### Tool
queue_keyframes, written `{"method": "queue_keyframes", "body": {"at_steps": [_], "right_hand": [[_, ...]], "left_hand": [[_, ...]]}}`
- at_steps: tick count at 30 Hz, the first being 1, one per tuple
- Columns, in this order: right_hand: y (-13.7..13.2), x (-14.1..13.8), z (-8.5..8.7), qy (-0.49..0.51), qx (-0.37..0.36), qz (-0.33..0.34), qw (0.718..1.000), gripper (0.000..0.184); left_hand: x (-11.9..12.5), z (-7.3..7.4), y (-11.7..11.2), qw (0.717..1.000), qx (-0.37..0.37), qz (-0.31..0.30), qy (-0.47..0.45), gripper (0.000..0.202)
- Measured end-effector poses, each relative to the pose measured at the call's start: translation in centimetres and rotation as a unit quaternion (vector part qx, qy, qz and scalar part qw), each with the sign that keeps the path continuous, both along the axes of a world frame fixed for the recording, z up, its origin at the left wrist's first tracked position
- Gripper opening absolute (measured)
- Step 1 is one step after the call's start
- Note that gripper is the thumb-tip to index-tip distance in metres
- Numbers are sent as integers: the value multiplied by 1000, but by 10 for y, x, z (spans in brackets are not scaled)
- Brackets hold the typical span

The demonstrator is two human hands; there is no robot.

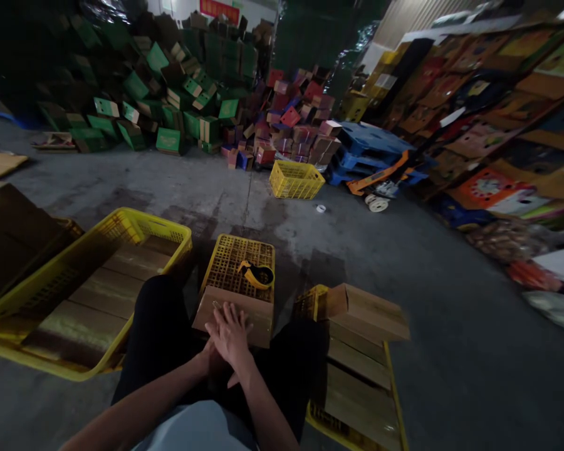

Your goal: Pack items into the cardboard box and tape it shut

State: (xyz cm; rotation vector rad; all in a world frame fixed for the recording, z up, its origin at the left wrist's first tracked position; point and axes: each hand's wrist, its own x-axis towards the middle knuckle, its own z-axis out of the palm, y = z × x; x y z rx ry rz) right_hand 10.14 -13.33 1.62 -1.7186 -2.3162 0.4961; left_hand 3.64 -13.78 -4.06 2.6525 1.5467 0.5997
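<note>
Brown cardboard box (258,313) sits on yellow crate (225,255); right hand (230,333) lies flat on it, fingers spread; left hand (210,358) mostly hidden, grip unclear. Probably light, stiffish; hold both ends.

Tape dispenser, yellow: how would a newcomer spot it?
Right of the large yellow plastic crate at picture left stands a smaller lattice-topped yellow crate. On it, just beyond a brown cardboard box, lies the yellow-and-black tape dispenser: curved, unlike the straight-edged box.

The middle cardboard box (259,316) is plain brown, and the crate (222,263) below it is yellow, with a grid pattern. The tape dispenser (252,276) is yellow and black.
</note>
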Motion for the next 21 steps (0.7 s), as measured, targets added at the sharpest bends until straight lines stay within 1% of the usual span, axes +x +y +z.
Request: {"method": "queue_keyframes", "body": {"at_steps": [1,2,3,4,5,7,10,12,14,16,18,21], "right_hand": [[1,10,1,-7,-6,-3,1000,54],[1,21,1,-17,-10,-17,1000,54],[0,34,0,-28,-15,-28,999,56],[-2,47,-2,-36,-12,-35,999,59],[-5,60,-6,-43,1,-50,998,62],[-13,83,-16,-54,30,-71,996,68],[-30,103,-33,-59,56,-115,990,76],[-40,102,-41,-58,63,-147,985,81],[-46,91,-43,-59,62,-167,982,84],[-47,73,-40,-60,49,-169,983,83],[-45,52,-33,-53,23,-155,986,81],[-39,22,-18,-27,-30,-112,993,72]], "left_hand": [[-14,1,-1,999,-4,-32,8,55],[-29,1,-1,999,-6,-46,10,56],[-44,2,-2,998,-9,-53,13,57],[-58,3,-2,999,-16,-47,16,60],[-70,4,-1,999,-27,-15,20,62],[-89,5,1,998,-43,43,28,61],[-104,3,1,990,-53,131,24,65],[-106,1,-2,985,-50,166,15,72],[-101,0,-8,985,-43,165,12,74],[-90,-1,-15,991,-38,124,13,71],[-74,-3,-24,997,-37,61,13,68],[-46,-11,-38,998,-40,-40,22,65]]}}
